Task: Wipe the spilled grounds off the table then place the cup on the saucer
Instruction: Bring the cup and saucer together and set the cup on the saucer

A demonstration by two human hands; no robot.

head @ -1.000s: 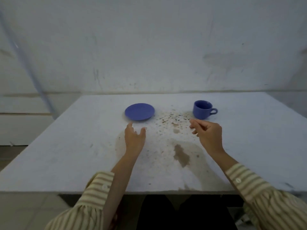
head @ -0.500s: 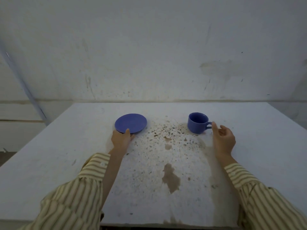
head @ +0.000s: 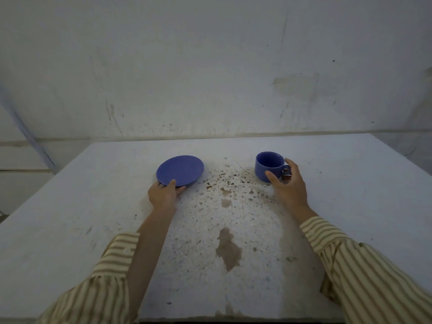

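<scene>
A blue saucer (head: 180, 170) sits tilted at the middle left of the white table (head: 350, 206), its near edge pinched by my left hand (head: 163, 195). A blue cup (head: 268, 166) stands upright to the right, handle pointing right. My right hand (head: 288, 185) wraps around it, thumb on the near wall and fingers at the handle. Between saucer and cup lie scattered dark grounds (head: 224, 181) with small brown spots. A larger brown stain (head: 228, 247) lies closer to me.
A stained white wall rises just behind the table's far edge. A grey pole (head: 28, 136) leans at the far left. Striped sleeves cover both my forearms near the table's front edge. No cloth is in view.
Both hands have reached forward. My left hand has gripped the saucer's near edge and tipped it up. My right hand has moved from beside the cup to closing around it.
</scene>
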